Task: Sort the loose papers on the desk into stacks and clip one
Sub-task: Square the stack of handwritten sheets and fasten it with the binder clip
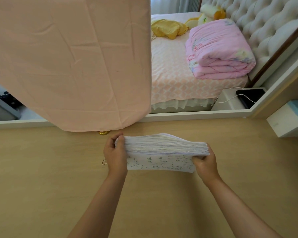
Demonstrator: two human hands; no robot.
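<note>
2 bare forearms reach in from the near edge of the worktop (41,169) and meet at the paper stack (163,145), the landmark for everything else here. The left hand (114,152) grips the stack's left end with thumb and fingers curled round the sheet edges. The right hand (206,162) grips its right end with fingers curled at the lower corner. The stack is thick and turned so its long edge faces the person. Its top is bowed and its left end is unevenly fanned. A printed sheet (160,164) with small green marks juts out from its underside toward the person. I cannot tell whether the stack touches the worktop or is held just above it. Just left of the stack, half hidden by the left wrist, a small metal ring (104,161) lies on the wood; it may be the clip. This looks like the squaring step, with 1 pile gathered and its edges not yet flush. The next move probably calls for tapping the edges level, tucking the printed sheet in, then freeing 1 hand for the ring. Beyond the stack's left end a gold object (104,132) peeks from under a hanging pink cloth (67,66). Far right of the stack stands a white box (289,121). Well behind the stack is a bed (170,79) carrying a folded pink quilt (218,52).
</note>
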